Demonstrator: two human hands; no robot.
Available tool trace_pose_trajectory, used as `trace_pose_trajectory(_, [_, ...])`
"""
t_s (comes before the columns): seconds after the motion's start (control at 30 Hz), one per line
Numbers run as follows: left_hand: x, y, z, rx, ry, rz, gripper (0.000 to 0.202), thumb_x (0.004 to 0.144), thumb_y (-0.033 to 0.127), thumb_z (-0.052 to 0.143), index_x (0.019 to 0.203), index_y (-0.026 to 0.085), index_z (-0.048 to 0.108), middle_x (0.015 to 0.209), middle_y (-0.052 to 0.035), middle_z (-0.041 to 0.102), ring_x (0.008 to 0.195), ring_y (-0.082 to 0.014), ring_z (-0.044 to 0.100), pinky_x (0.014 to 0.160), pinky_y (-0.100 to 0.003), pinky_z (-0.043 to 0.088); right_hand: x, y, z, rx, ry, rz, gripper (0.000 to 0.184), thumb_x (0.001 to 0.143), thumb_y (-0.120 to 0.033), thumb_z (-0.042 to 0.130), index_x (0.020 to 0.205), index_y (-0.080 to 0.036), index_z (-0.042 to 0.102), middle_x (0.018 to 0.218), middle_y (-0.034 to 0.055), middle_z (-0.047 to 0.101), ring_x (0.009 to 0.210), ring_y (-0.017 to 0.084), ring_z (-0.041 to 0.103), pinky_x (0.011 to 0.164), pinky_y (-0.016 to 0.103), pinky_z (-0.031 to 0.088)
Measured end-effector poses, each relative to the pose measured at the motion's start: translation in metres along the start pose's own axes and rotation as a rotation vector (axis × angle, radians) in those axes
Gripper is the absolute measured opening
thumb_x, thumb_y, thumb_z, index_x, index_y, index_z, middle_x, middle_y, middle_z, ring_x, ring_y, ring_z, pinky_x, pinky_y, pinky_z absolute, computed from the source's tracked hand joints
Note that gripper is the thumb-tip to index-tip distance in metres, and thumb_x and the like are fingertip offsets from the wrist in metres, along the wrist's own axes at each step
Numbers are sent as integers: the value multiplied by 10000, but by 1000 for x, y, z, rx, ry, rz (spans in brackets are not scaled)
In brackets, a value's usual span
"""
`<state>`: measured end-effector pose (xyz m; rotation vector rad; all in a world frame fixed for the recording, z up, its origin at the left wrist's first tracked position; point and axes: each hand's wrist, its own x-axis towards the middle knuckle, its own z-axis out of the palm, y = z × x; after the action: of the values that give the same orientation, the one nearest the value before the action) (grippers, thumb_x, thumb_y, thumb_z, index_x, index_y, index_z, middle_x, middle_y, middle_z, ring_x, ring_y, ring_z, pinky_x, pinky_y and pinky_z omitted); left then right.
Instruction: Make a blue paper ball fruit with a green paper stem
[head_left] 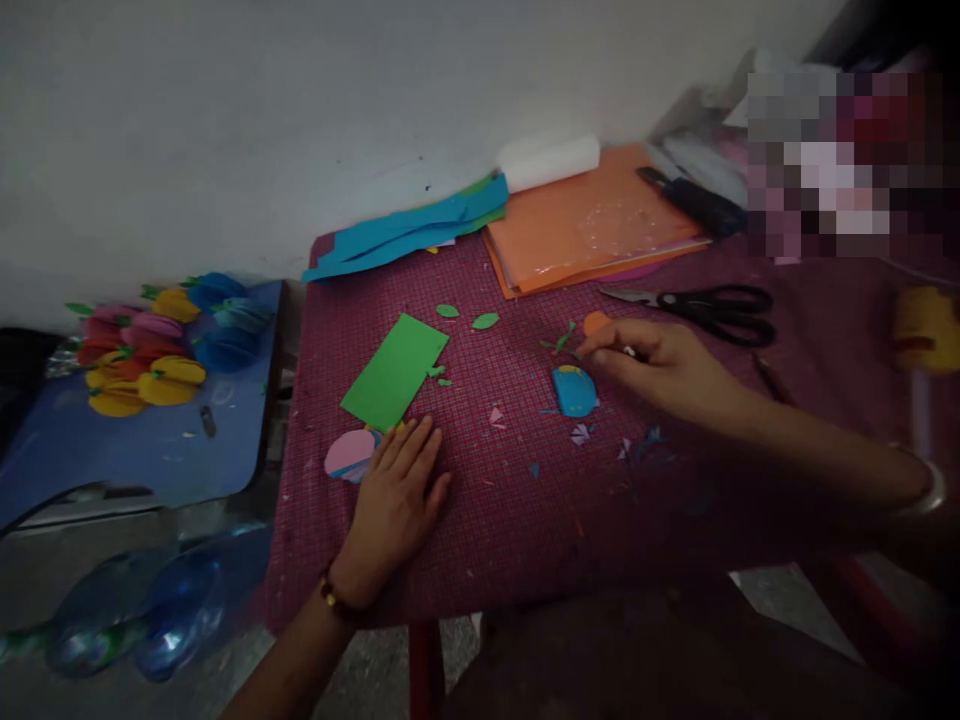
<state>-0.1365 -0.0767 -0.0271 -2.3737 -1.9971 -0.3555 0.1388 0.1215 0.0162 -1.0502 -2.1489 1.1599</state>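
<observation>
My left hand (397,490) lies with fingers stretched out at the left of the cloth-covered table, its fingertips beside a stack of pink and blue paper circles (351,455) and just below a green paper rectangle (397,368). My right hand (652,370) is closed in a pinch close to an orange paper piece (597,322) and thin green paper scraps (561,342). What its fingertips hold is too small to make out. Below them sits a blue paper piece (574,391) with yellow on it. Two green paper leaves (480,320) lie above the rectangle.
Black-handled scissors (697,302) rest right of centre, near an orange paper folder (592,225), a dark cutter (694,198) and blue paper strips (420,228). Colourful paper fruits (161,350) lie on a blue board (225,440) at left. Plastic bottles (180,610) are on the floor.
</observation>
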Motion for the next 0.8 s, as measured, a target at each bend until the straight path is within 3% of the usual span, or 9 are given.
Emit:
trace_pose_trajectory(0.13, [-8, -4, -2, 18, 76, 78, 345, 850, 161, 531, 1190, 210, 565, 1233, -105, 642, 1191, -267, 568, 1050, -533, 411, -48, 34, -12, -20, 137, 24, 167, 870, -303, 527, 943, -215, 648, 831, 37, 660, 772, 174, 605, 657, 300, 432])
trace_pose_trajectory(0.23, [-14, -5, -7, 17, 134, 139, 282, 817, 117, 551, 1072, 227, 604, 1084, -68, 704, 1048, -230, 643, 1023, -504, 437, -70, 48, -19, -18, 80, 57, 166, 875, -291, 517, 945, -219, 649, 803, 31, 660, 691, 155, 583, 605, 285, 426])
trace_pose_trajectory(0.33, [-5, 5, -15, 12, 115, 119, 190, 813, 120, 562, 957, 227, 623, 983, -47, 715, 934, -210, 659, 1003, -495, 437, -80, 49, -29, 43, 16, 58, 166, 862, -296, 520, 918, -214, 653, 740, 19, 651, 633, 141, 562, 570, 267, 425])
trace_pose_trajectory(0.4, [15, 20, -20, -37, 68, 40, 127, 834, 145, 548, 900, 222, 627, 940, -38, 706, 894, -199, 645, 978, -479, 442, -82, 45, -36, 79, -12, 53, 170, 854, -303, 519, 896, -209, 655, 710, 14, 643, 613, 136, 558, 552, 257, 420])
trace_pose_trajectory(0.53, [85, 60, -17, -334, -7, -109, 140, 885, 202, 500, 966, 177, 612, 925, -55, 667, 854, -160, 618, 761, -308, 505, -82, 42, -43, 83, -95, 24, 159, 834, -244, 519, 885, -195, 662, 730, 15, 660, 640, 136, 590, 567, 248, 425])
trace_pose_trajectory(0.67, [151, 83, -1, -390, -146, 38, 312, 797, 196, 590, 1105, 146, 582, 1016, -76, 631, 891, -169, 588, 804, -309, 493, -80, 41, -44, 44, -208, -31, 196, 815, -172, 502, 924, -197, 662, 747, 2, 674, 648, 129, 608, 582, 236, 431])
trace_pose_trajectory(0.8, [178, 86, 10, -271, -345, 92, 292, 721, 219, 624, 1007, 165, 604, 992, -74, 604, 928, -208, 560, 841, -343, 478, -75, 36, -46, -5, -231, -84, 214, 804, -156, 494, 930, -200, 661, 745, -7, 682, 624, 120, 607, 578, 226, 421])
